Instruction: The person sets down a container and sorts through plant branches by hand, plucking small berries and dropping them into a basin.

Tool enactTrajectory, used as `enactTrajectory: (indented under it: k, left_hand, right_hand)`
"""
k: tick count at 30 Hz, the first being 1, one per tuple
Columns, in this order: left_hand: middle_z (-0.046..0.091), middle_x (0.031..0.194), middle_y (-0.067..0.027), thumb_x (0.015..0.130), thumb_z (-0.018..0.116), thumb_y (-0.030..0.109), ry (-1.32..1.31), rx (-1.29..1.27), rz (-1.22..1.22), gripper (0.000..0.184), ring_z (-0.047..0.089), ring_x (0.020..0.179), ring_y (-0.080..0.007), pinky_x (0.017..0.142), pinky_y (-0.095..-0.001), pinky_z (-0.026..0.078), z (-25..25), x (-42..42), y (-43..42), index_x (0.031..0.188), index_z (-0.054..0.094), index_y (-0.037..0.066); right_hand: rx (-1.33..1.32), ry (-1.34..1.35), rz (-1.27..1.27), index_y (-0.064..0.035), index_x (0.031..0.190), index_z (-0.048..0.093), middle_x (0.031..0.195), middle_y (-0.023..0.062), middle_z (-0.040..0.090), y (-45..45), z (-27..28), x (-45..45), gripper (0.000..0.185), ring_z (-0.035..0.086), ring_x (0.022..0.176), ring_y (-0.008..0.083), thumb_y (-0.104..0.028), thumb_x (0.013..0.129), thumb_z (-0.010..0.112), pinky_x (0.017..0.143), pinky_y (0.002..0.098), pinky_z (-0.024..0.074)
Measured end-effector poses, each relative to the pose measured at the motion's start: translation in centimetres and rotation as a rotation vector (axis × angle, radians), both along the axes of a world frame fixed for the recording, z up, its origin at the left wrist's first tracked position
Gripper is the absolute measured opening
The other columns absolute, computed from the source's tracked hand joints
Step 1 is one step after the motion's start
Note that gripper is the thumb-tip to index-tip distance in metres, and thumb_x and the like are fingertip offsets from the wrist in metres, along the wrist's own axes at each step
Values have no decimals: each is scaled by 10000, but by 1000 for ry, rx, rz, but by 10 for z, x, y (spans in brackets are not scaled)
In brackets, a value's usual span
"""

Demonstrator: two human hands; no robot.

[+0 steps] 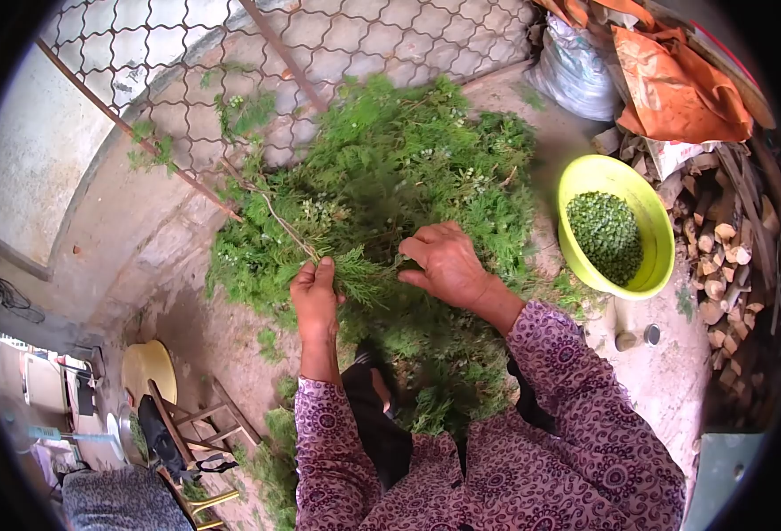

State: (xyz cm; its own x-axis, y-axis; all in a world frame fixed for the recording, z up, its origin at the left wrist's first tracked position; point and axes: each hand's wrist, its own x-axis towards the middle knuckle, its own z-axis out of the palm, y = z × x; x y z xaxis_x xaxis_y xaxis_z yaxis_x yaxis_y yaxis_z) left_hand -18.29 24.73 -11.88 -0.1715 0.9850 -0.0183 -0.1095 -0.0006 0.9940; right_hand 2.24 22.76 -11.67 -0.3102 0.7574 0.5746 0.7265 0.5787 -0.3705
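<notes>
Head view shows your left hand (317, 296) pinching a thin twig (295, 236) between thumb and finger. Its green leafy end (361, 274) pokes out toward your right hand (448, 265), so that end sits between your two hands. Your right fingers are curled in near the leaves, but I cannot tell if they grip any. Under both hands is a big pile of green branches (426, 164), with a yellow tub (658, 239) of green berries (604, 237) to the right
</notes>
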Motion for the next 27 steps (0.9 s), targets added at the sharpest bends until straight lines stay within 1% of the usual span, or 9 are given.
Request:
enactTrajectory:
  k: [6,9,12,14,15,17,23,25,27]
  left_hand:
    - [466,580,42,851,527,148,-17,-33,-2,154,381,435,-35,348,-189,325,-2,-8,-1,721,543,68]
    - [488,618,24,846,534,146,-87,-20,-16,133,401,448,-50,351,-196,332,-4,-11,-1,744,541,60]
    - [491,639,10,836,545,132,-220,-48,84,113,416,459,-69,352,-206,341,0,-11,-1,756,533,54]
    - [481,630,7,828,556,122,-280,-33,71,111,422,460,-79,349,-210,344,-2,-5,-3,748,523,53]
    - [481,630,7,828,556,122,-281,-35,71,111,422,460,-79,349,-210,344,-2,-3,-4,748,523,53]
    - [473,624,8,825,563,121,-288,-15,112,129,422,453,-85,344,-216,346,0,1,-2,730,512,52]
    - [457,606,-12,824,548,96,-310,-37,230,161,392,414,-95,338,-215,345,1,-14,8,683,482,54]
    - [442,582,-23,820,547,90,-376,-30,228,150,386,409,-111,343,-239,342,-6,-29,11,694,472,61]
    - [426,561,-31,814,556,99,-508,-125,298,121,392,413,-132,358,-272,342,-4,-29,10,731,473,71]
  right_hand:
    - [-76,-10,12,-80,792,522,744,77,528,-1,-6,-4,232,530,765,272,-146,642,686,720,392,385]
    - [-48,16,-11,-78,713,500,704,98,533,-3,-3,-6,162,540,714,285,-150,673,640,657,382,407]
    - [-247,319,96,-58,721,523,659,93,535,0,-3,-2,120,548,602,221,-136,708,614,554,330,425]
    - [-522,664,180,-28,768,541,647,20,526,5,-10,1,93,496,535,103,-112,764,582,492,235,396]
    - [-525,663,179,-28,768,541,647,20,526,5,-13,4,93,496,535,103,-112,764,582,492,235,396]
    - [-1013,695,328,-17,791,557,670,7,549,-1,3,7,128,505,567,77,-141,771,578,530,229,420]
    - [-1078,871,406,-25,727,562,649,34,558,-11,20,39,111,531,583,106,-135,729,562,553,248,441]
    - [-1123,1312,607,-39,747,553,671,37,571,-14,18,51,74,547,593,106,-113,745,547,552,248,455]
    - [-1165,1338,561,-47,828,538,729,42,585,-15,12,49,82,561,605,101,-96,763,537,523,237,465]
